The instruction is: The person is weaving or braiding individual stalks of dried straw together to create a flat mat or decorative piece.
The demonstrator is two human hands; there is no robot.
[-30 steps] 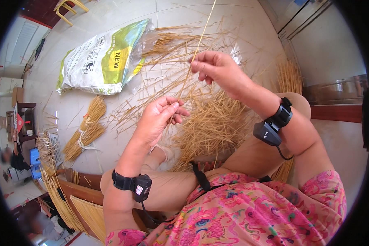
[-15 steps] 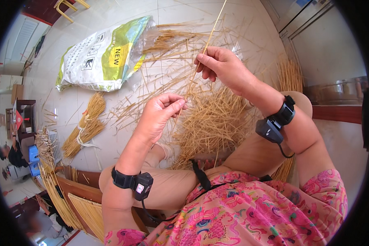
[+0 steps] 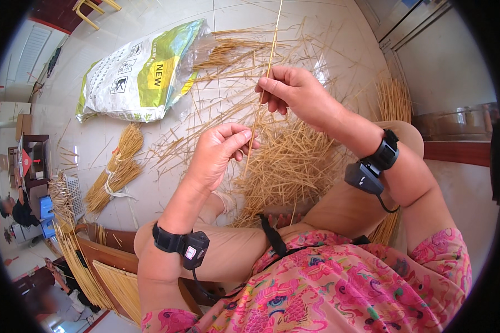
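Observation:
Between my two hands runs a long, thin golden straw stalk (image 3: 274,47), tilted slightly and reaching up past the top of the view. The fingers of my right hand (image 3: 283,91) pinch it partway along. Lower down, my left hand (image 3: 222,147) pinches the same stalk near its bottom part, thumb against fingers. Below and beyond my hands, a loose heap of short straw pieces (image 3: 294,166) lies on the floor by my legs. Loose stalks are strewn around it.
A white and green plastic sack (image 3: 133,75) lies at the upper left, straw stalks (image 3: 228,53) at its mouth. A tied straw bundle (image 3: 114,169) rests below it. More straw (image 3: 393,102) stands by the cabinet (image 3: 444,66). Other people (image 3: 22,208) are at far left.
My right hand has shifted slightly left and down, and the stalk now leans less. My left hand has moved a little to the right. Both keep their pinch.

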